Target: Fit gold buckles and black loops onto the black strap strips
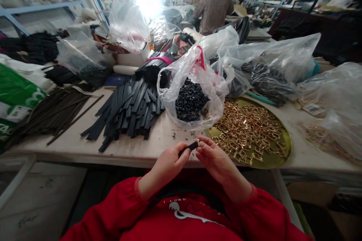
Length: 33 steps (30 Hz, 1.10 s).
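My left hand (pixel 173 161) is closed around a black strap (pixel 189 147) in front of the table's near edge. At the strap's right end, my right hand (pixel 211 156) pinches a small gold buckle (pixel 198 143), partly hidden by the fingers. Just beyond the hands stands an open clear plastic bag (pixel 172 115) with small black loops (pixel 190 99) in it. To the right, a round gold tray (pixel 286 154) bears a heap of gold buckles (pixel 251 130). A pile of black straps (pixel 131 109) lies to the left.
Thin dark brown strips (pixel 60 109) lie farther left, beside a green and white bag (pixel 17 94). Plastic bags (pixel 283 60) crowd the back and right of the table (pixel 158 145). A turquoise tool (pixel 260 98) lies behind the tray. Another person (pixel 216 7) stands in the background, facing away.
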Each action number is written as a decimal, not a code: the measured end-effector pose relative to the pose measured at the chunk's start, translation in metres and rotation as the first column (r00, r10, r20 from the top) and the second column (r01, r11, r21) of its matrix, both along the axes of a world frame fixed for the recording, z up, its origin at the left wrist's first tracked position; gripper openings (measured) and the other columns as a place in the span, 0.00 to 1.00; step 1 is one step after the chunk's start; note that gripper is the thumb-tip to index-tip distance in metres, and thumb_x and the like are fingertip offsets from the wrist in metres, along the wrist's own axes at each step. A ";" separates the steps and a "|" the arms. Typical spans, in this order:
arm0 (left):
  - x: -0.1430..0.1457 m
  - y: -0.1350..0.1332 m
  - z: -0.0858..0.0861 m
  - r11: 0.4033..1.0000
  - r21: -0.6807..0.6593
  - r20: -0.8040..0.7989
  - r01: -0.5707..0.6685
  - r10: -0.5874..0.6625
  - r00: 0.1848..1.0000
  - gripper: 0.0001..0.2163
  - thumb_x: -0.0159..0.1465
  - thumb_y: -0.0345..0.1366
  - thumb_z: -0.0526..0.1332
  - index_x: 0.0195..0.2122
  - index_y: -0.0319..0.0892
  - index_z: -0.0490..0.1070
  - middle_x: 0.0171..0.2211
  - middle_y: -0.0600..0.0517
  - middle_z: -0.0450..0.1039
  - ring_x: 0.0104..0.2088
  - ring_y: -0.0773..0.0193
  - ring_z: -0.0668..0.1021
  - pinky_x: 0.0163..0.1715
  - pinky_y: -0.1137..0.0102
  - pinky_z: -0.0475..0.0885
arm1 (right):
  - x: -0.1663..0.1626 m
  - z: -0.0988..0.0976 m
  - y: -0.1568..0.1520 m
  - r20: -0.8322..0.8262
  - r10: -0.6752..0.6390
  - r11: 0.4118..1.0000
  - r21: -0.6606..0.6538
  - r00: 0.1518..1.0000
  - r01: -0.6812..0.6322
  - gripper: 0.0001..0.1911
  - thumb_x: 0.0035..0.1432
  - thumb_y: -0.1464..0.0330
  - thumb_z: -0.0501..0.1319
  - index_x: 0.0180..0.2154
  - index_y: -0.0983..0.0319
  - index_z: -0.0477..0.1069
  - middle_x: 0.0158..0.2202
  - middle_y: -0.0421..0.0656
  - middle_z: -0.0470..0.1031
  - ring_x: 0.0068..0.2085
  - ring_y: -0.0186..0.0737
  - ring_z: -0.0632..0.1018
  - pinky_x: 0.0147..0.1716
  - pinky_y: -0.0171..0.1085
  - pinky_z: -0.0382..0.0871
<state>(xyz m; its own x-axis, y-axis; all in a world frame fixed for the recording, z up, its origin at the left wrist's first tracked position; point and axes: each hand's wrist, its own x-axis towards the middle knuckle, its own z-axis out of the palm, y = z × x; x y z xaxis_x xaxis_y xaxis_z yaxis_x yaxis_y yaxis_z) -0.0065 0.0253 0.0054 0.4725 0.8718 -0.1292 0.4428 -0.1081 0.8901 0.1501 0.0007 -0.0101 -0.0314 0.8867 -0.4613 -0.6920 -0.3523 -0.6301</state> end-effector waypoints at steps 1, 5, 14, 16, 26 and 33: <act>0.001 -0.002 0.000 0.999 0.051 -0.045 0.016 -0.013 0.999 0.11 0.62 0.41 0.50 0.34 0.42 0.68 0.25 0.54 0.67 0.26 0.67 0.68 0.28 0.74 0.60 | -0.003 -0.001 -0.002 -0.034 0.009 1.000 -0.006 0.999 -0.009 0.16 0.38 0.69 0.70 0.33 0.58 0.70 0.27 0.35 0.71 0.25 0.26 0.73 0.28 0.28 0.72; 0.005 -0.007 0.000 0.987 0.145 -0.141 0.062 -0.041 0.989 0.10 0.62 0.39 0.50 0.33 0.43 0.68 0.27 0.53 0.70 0.27 0.65 0.70 0.28 0.73 0.60 | -0.009 -0.002 -0.005 -0.049 -0.007 1.000 -0.025 0.999 0.006 0.15 0.38 0.68 0.71 0.31 0.60 0.70 0.26 0.34 0.71 0.23 0.24 0.72 0.25 0.26 0.71; 0.004 -0.010 0.006 0.998 0.012 0.002 0.066 -0.066 0.998 0.10 0.63 0.38 0.49 0.32 0.40 0.67 0.29 0.52 0.70 0.30 0.65 0.70 0.31 0.72 0.62 | -0.011 0.004 -0.008 0.220 -0.043 0.994 0.111 0.974 0.019 0.13 0.42 0.63 0.68 0.30 0.60 0.69 0.24 0.34 0.68 0.21 0.26 0.67 0.20 0.28 0.63; 0.005 -0.010 0.007 0.996 -0.054 0.098 0.071 -0.065 0.993 0.10 0.62 0.39 0.50 0.32 0.39 0.66 0.30 0.52 0.70 0.31 0.66 0.70 0.33 0.72 0.63 | -0.017 0.004 -0.013 0.348 -0.063 0.984 0.177 0.935 0.000 0.12 0.44 0.62 0.66 0.27 0.61 0.68 0.22 0.35 0.67 0.21 0.27 0.66 0.21 0.29 0.61; 0.006 -0.014 0.004 0.894 -0.449 0.243 0.019 0.101 0.965 0.10 0.56 0.42 0.56 0.27 0.39 0.61 0.19 0.59 0.61 0.15 0.76 0.58 0.14 0.78 0.51 | -0.016 -0.004 -0.017 0.309 0.073 0.985 0.125 0.948 -0.117 0.15 0.48 0.56 0.61 0.27 0.61 0.65 0.21 0.36 0.67 0.22 0.30 0.67 0.24 0.33 0.62; 0.006 -0.014 -0.002 0.929 -0.371 0.183 -0.014 0.087 0.979 0.10 0.57 0.41 0.54 0.26 0.40 0.61 0.20 0.57 0.63 0.18 0.73 0.62 0.18 0.77 0.56 | -0.011 -0.001 -0.027 0.830 -0.226 0.911 0.365 0.510 -0.191 0.08 0.52 0.62 0.59 0.26 0.59 0.66 0.27 0.40 0.68 0.31 0.37 0.69 0.33 0.36 0.62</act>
<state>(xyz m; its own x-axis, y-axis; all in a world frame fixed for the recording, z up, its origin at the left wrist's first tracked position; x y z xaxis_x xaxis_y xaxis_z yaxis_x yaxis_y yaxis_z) -0.0008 0.0108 0.0035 0.4768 0.8042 -0.3547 0.2552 0.2595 0.9314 0.1394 -0.0265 -0.0111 0.2014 0.9740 0.1032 0.2424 0.0526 -0.9687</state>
